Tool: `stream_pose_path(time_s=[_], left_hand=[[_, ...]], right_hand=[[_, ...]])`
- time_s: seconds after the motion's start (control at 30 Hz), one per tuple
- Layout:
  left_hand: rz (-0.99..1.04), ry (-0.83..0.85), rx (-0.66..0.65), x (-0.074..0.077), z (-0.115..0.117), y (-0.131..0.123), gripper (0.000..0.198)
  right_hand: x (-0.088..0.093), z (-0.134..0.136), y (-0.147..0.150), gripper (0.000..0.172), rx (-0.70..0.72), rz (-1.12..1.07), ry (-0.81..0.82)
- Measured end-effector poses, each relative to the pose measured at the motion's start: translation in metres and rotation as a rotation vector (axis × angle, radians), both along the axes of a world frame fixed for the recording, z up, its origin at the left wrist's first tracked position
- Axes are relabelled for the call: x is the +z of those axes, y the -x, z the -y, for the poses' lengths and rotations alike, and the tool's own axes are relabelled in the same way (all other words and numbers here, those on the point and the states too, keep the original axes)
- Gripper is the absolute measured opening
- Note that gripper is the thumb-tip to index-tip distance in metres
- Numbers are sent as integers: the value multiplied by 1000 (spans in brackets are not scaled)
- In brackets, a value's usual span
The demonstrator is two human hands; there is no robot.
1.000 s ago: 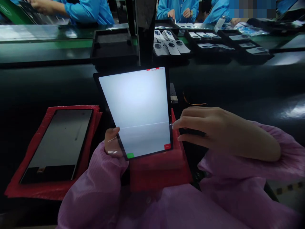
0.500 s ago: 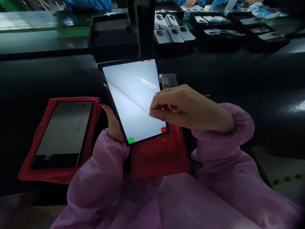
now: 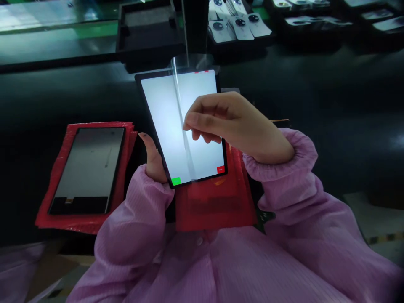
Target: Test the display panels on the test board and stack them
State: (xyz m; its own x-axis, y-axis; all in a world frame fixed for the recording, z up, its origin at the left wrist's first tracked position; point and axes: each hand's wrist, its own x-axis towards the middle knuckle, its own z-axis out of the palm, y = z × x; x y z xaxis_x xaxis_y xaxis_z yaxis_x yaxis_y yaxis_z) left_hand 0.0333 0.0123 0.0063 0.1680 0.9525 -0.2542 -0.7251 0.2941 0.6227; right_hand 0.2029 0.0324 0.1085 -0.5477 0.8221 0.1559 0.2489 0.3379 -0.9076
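A lit tablet screen glows white, with a green square and a red square at its lower corners. My left hand grips its left edge; the thumb shows and the other fingers are hidden beneath. Over the screen, my right hand pinches a clear film between thumb and forefinger. The film stands in a fold running down the screen, and its upper end curls above the top edge. Under the screen lies a red sheet. At left, an unlit display panel rests on red wrapping.
An empty-looking black tray stands at the back, beside a dark upright post. Further right, black trays hold several white pieces with round dark parts. A small grey item shows partly behind the screen.
My right hand has moved left and up across the screen with the film. The film's fold has swung from slanted to nearly upright, and its end now curls above the top edge.
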Motion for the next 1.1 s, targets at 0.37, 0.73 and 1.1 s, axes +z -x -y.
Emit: stream_pose_path(time_s=[0.37,0.73,1.1], left_hand=[[145,75,-184,-4,-10,14,93],[352,64,-394,-5,-16,23,110],[300,203,-315,-7,-23,25,102]], right_hand=[[-2,1,-17,8,-415,556,-457],[2,-1,-23,4,-336,302,-316],[-16,-45,-67,43,-54,366,-414]])
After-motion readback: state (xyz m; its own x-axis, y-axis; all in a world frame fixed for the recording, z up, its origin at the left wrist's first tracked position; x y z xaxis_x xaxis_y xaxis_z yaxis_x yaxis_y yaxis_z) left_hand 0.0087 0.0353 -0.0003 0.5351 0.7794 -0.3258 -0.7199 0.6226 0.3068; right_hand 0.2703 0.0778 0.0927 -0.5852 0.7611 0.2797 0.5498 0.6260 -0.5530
